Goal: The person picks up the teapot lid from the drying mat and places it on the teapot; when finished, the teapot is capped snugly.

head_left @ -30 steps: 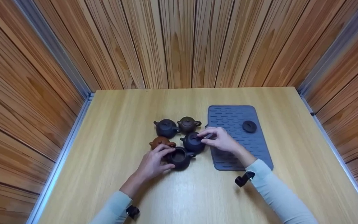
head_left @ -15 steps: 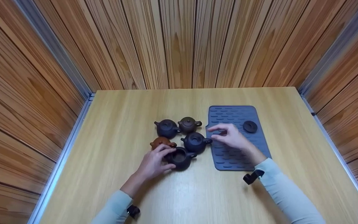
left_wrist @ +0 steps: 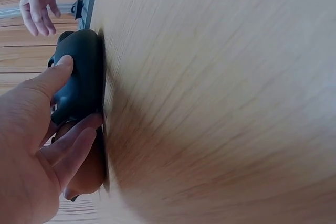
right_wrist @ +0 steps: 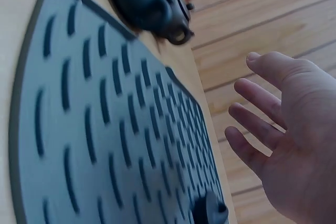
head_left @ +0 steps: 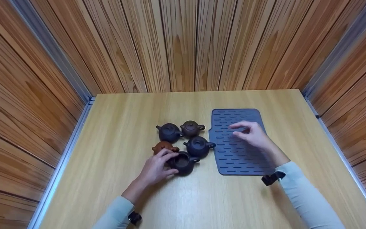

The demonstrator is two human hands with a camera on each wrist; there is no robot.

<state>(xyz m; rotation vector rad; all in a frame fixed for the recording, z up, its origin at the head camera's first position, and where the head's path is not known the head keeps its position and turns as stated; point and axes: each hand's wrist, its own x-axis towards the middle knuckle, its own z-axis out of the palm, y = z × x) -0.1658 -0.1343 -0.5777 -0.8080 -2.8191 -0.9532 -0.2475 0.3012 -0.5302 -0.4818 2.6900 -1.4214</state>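
My left hand [head_left: 156, 168] grips a dark lidless teapot [head_left: 187, 169] by its spout side, thumb on the near side and fingers on the far side. Its round mouth faces up. Against those fingers sits a reddish-brown teapot [head_left: 162, 146], partly covered by the hand. Over the grey ridged mat [head_left: 230, 165] hovers my right hand [head_left: 255, 136], fingers spread loosely with nothing between them. In the right wrist view, a dark round lid [right_wrist: 208, 210] lies on the mat below that hand; the head view hides it behind the hand.
A dark lidded teapot [head_left: 198, 147] stands behind the lidless one, its handle reaching the mat's left edge. Farther back are a black teapot [head_left: 168, 132] and a brown teapot [head_left: 190, 127]. Wooden panels [head_left: 183, 47] wall the table [head_left: 106, 127] at the back and sides.
My right hand has let go of the dark lidded teapot and moved right over the mat, toward the lid. My left hand stays on the lidless teapot.
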